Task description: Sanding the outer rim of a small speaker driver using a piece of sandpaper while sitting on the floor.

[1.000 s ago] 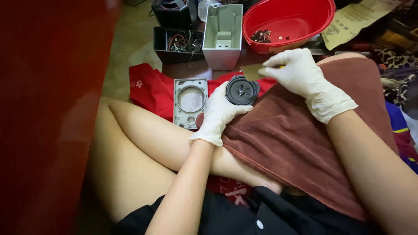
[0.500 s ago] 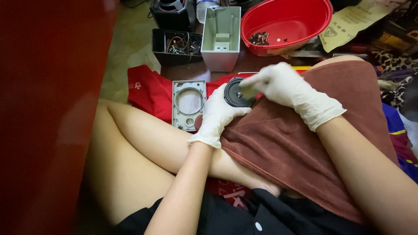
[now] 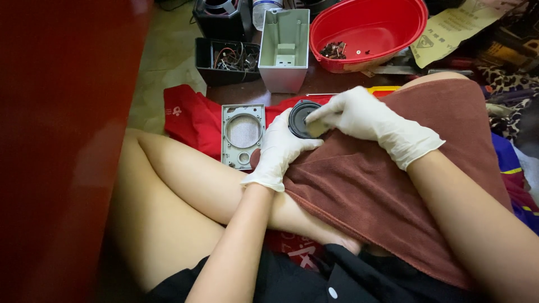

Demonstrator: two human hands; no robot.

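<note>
While both gloved hands meet over one item, the contents of the scene read as follows: left hand (image 3: 281, 147), in a white glove, curled about the lower left edge of a round black speaker driver (image 3: 300, 119) and gripping it from beneath; right hand (image 3: 359, 115), likewise gloved, laid over the driver's right half with fingers bent and fingertips pressed on its face, so that only the left part of the disc shows. Under both hands, a brown towel (image 3: 393, 185) draped across the person's raised knee, the driver resting at the towel's upper left edge. Just left of the left hand, a grey rectangular front panel (image 3: 242, 136) with a round mesh grille, lying flat on a red cloth (image 3: 188, 115). Beyond the hands, further from the person: a grey open-topped plastic housing (image 3: 285, 50) standing upright; to its left, a black box (image 3: 226, 60) holding tangled wires; to its right, a red oval basin (image 3: 368, 33) with a small heap of dark screws and bits inside. Beyond the right hand and to its right, a yellowish printed paper sheet (image 3: 449, 28), partly out of frame.
</note>
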